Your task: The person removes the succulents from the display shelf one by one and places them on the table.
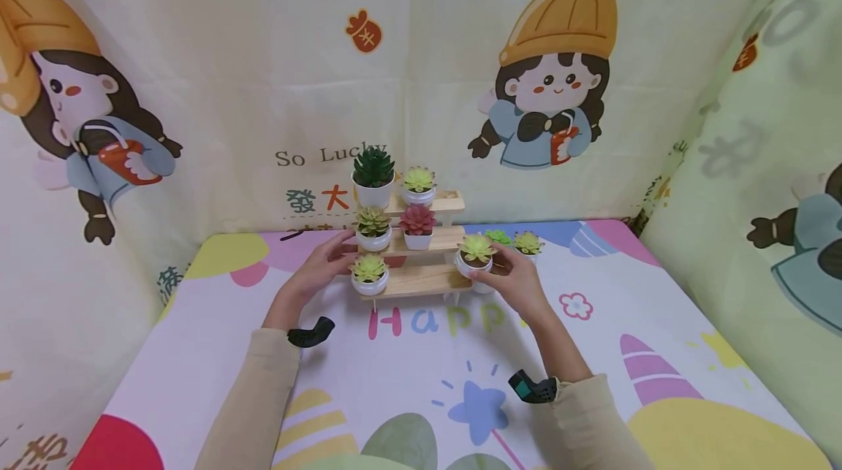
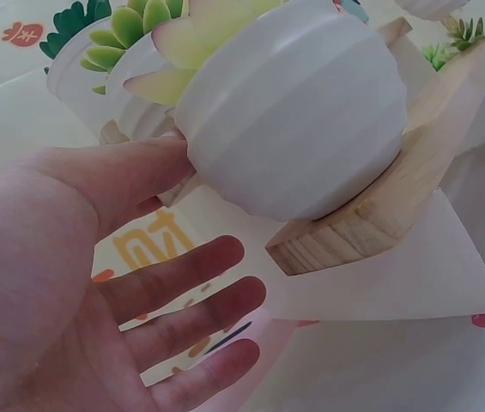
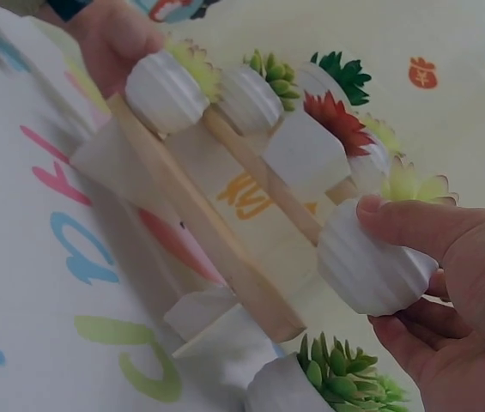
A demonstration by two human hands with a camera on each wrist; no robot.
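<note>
My right hand (image 1: 520,286) pinches a white ribbed pot with a yellow-green succulent (image 1: 475,254), thumb in front and fingers behind. It is held off the stand, near the right end of the wooden bottom step (image 1: 424,281). My left hand (image 1: 321,269) is at the stand's left side, fingers extended and spread. In the left wrist view its thumb lies against the white pot (image 2: 294,112) at that step's left end. The middle step carries a brownish-green succulent (image 1: 373,227) and a red succulent (image 1: 417,221). Above them stand a dark green plant (image 1: 373,174) and a pale succulent (image 1: 419,183).
Right of the stand, potted plants stand on the table, including a yellowish succulent (image 1: 528,243) and a bright green plant (image 1: 498,236). A patterned cloth (image 1: 395,375) covers the table. A printed curtain (image 1: 421,90) hangs behind.
</note>
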